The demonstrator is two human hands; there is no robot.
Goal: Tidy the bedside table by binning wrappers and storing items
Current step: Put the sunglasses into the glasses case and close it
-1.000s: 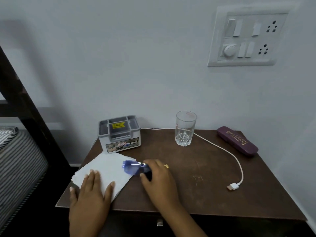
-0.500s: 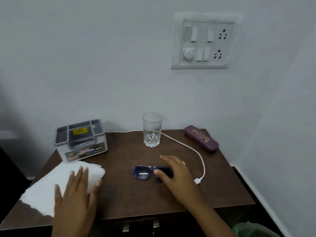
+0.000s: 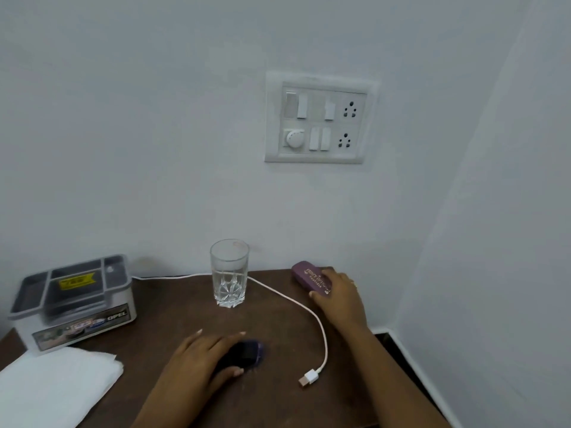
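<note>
reaching from the head view, the right hand (image 3: 338, 296) curls onto the purple spectacle case (image 3: 310, 278) at the surface's back edge; the left hand (image 3: 205, 355) loosely cups the sunglasses (image 3: 251, 353). dragging either could snag the white usb cable (image 3: 321, 335) or tip the glass tumbler (image 3: 229, 273).

"OPEL" on grey organiser box (image 3: 74, 307), gold "PRINCE OPTIC…" — blurred — on purple case (image 3: 309, 277)

Likely a bedroom, bedside table (image 3: 185, 310), wall switchboard (image 3: 319, 117)
</note>
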